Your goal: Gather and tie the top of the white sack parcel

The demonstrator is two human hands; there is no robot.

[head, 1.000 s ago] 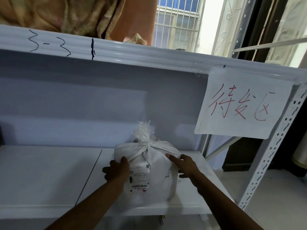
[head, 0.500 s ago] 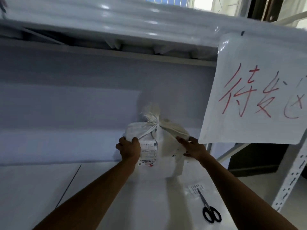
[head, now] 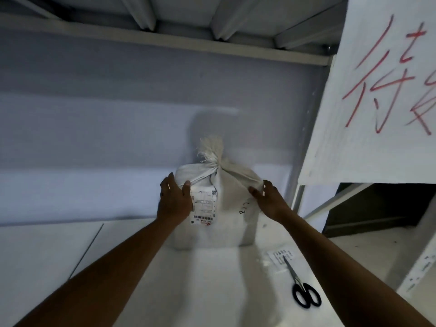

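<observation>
The left hand [head: 175,200] is laid flat against the left shoulder of the white sack parcel [head: 224,208], fingers spread and thumb near the printed label [head: 203,206]; nothing is clasped, the palm is only pressed on. The parcel is stood upright on the shelf [head: 47,256], toward its back and nearer its right edge than its left. Its top is already drawn together into a knot [head: 213,159] with a frayed tuft above, so the tying is judged done or nearly so. The woven cloth is judged soft, pliant and rather slick, and the load bulky but not rigid; the surest hold is judged to be the gathered neck just below the knot. The right hand [head: 269,199] is pressed open against the right shoulder. Scissors [head: 303,289] are lain near the front right corner.
</observation>
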